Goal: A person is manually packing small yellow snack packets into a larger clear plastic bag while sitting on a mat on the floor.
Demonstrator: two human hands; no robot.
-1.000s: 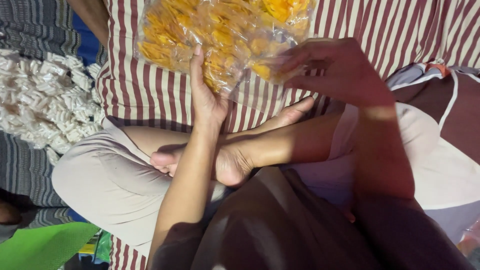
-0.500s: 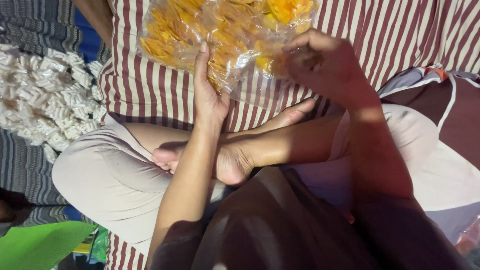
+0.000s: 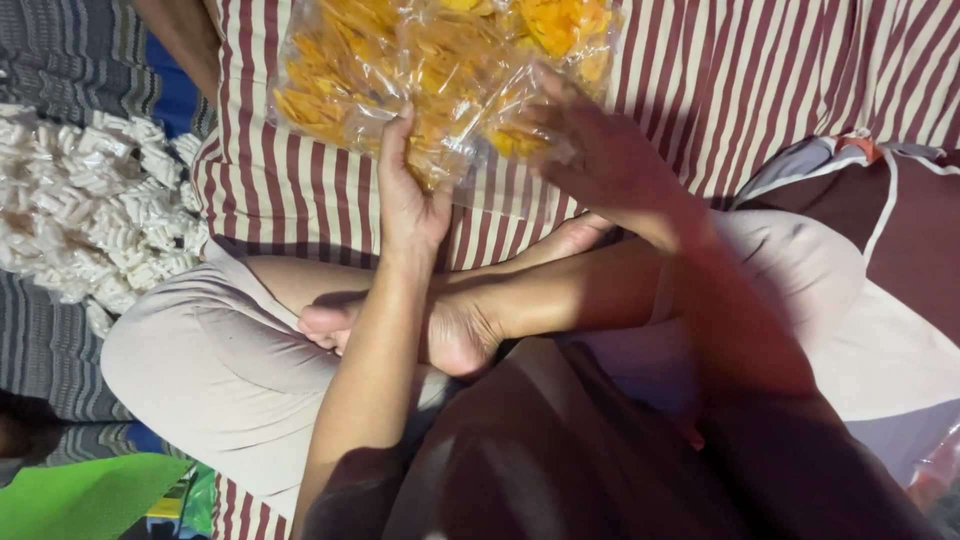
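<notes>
Here, in the head view, one clear plastic bag of orange-yellow chips (image 3: 440, 75) lies on the red-and-white striped cloth (image 3: 760, 90), far from the crossed legs (image 3: 230, 370). The left hand (image 3: 410, 200) sits at the bag's near edge, palm cupped against the plastic and fingers stretched up along it: a loose, open hold. The right hand (image 3: 600, 155) has slid from the bag's far right corner a second ago down to its near right edge, where its fingers now press into the crinkled plastic, closed on it. So the bag stays put and both hands now bracket its near side. Counted: one bag, two hands, one heap of small white pieces (image 3: 80, 210) at the left, and one green sheet (image 3: 80, 495) near the bottom left.
</notes>
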